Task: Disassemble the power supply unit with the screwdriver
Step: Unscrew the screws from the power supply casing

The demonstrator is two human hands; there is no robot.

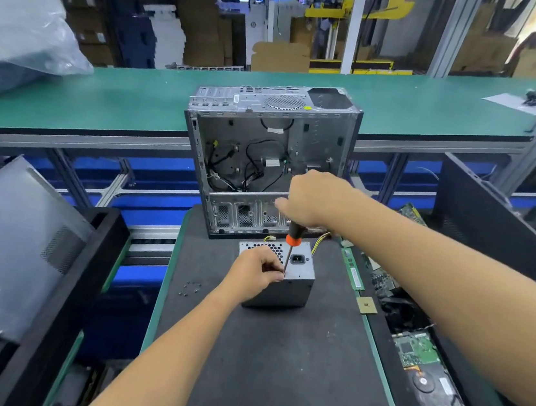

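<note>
Left hand (257, 269) sits on the PSU (279, 278), fingers (270, 265) pinching the screwdriver (292, 244) shaft near the tip. R hand (311, 198) fingers wrap its handle, held upright above the tabletop (275, 355).

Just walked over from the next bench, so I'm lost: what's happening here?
A person is unscrewing a small grey metal power supply box on the dark work mat. The right hand grips the orange-and-black-handled screwdriver, tip down at the box's top front edge. The left hand pinches near the tip. Behind stands an open, gutted metal computer case; loose small screws lie left.
</note>
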